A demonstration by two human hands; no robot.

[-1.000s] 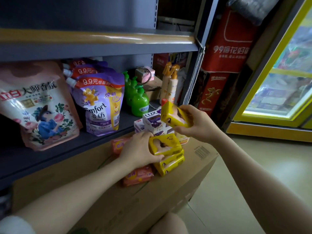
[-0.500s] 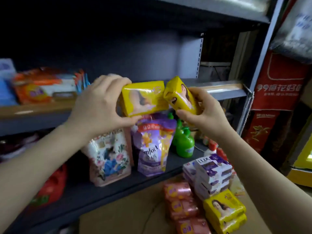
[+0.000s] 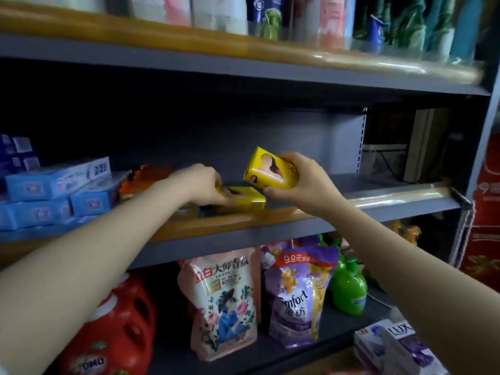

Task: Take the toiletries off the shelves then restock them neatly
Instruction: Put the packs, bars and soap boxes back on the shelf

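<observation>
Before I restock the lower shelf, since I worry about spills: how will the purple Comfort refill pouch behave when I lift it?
The purple soft plastic Comfort refill pouch looks creased and bulging, so it will probably flex and sag rather than stay stiff. It seems full, so likely heavy for its size. Its glossy film may be slippery, and it leans slightly, so a nudge could tip it.

Dim shelf recess [image 3: 189,131], glare on shelf edge strip [image 3: 392,197], blurred top shelf, wide-angle edge bending

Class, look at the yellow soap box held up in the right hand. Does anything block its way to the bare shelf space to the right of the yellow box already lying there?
Nothing visible does. The right hand grips the raised yellow soap box above the grey metal shelf. The lying yellow soap box, under the left hand, sits to its left; the space to the right looks bare.
</observation>
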